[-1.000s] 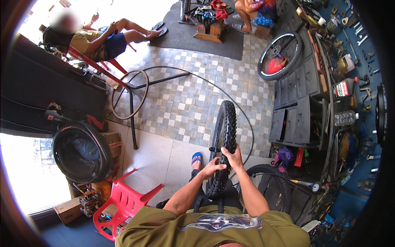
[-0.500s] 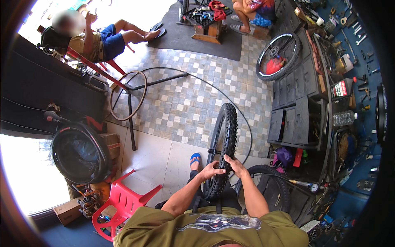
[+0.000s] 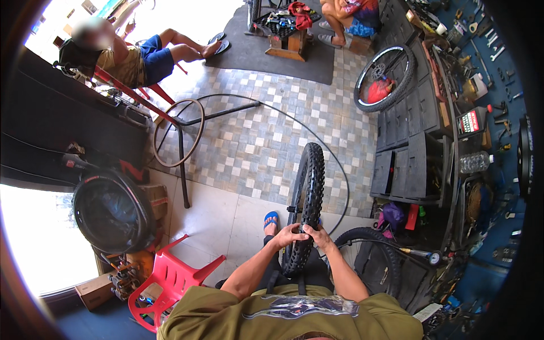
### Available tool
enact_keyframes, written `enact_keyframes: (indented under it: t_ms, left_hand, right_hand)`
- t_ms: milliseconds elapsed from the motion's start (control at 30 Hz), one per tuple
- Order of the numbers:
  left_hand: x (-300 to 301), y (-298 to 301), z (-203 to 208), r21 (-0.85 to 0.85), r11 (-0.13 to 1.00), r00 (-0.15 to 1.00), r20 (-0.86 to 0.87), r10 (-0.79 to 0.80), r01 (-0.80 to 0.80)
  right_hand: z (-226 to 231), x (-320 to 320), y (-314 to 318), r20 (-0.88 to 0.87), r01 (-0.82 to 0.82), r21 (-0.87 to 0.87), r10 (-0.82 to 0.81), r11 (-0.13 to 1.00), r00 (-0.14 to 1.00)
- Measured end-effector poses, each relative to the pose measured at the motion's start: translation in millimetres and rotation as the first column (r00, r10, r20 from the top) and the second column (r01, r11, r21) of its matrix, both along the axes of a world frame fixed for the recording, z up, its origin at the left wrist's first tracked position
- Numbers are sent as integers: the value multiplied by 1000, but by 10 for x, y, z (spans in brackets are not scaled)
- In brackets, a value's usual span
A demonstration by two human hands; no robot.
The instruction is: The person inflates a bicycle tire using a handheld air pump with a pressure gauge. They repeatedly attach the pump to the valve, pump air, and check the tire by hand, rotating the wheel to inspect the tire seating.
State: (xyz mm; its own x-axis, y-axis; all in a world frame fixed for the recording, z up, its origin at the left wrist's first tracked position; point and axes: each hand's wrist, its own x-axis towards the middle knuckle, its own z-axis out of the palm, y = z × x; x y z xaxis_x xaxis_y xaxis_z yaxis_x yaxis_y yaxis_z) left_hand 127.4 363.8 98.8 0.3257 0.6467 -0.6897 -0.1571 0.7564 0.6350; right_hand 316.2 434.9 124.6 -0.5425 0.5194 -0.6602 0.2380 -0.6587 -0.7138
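Observation:
A bicycle wheel with a black knobby tire (image 3: 315,178) stands upright in front of me, seen nearly edge-on. Its lower end sits close to my legs. My left hand (image 3: 287,236) is closed round the tire's left side, thumb lying on the tread. From the right side my right hand (image 3: 318,236) grips the same stretch of tire, its thumb near the left one. Most fingertips are hidden behind the tire and rim. A black hub end (image 3: 291,209) sticks out on the wheel's left.
Another tired wheel (image 3: 391,262) lies at my right beside an inflator gauge (image 3: 434,258). A red plastic chair (image 3: 173,269) stands at my left. A black hose (image 3: 339,164) curves over the tiled floor. Dark drawers (image 3: 416,170) line the right. Two people sit farther off.
My right hand has come down the tire slightly, and its thumb has moved left, closer to my left thumb. The seated person at far left has shifted the raised arms.

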Motion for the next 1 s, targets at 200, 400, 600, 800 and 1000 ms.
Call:
enact_keyframes:
  t_ms: [200,400,600,800,1000]
  left_hand:
    - [-105,226,546,46,972,944,-254,-210,229]
    - [-144,19,253,154,957,848,-511,-136,246]
    - [122,84,332,322,911,765,-643,12,257]
    - [387,-13,487,324,914,605,-788,118,244]
    - [640,-67,509,306,941,480,-853,206,141]
  right_hand:
    - [-127,61,-59,-26,95,-63,-97,993,995]
    - [-63,-84,-84,-37,112,-39,-113,993,993]
    - [-134,-24,-47,-84,127,-68,-133,990,988]
    - [-176,-42,-12,-146,76,-35,-81,996,986]
    - [-293,-80,32,-114,60,12,-58,998,992]
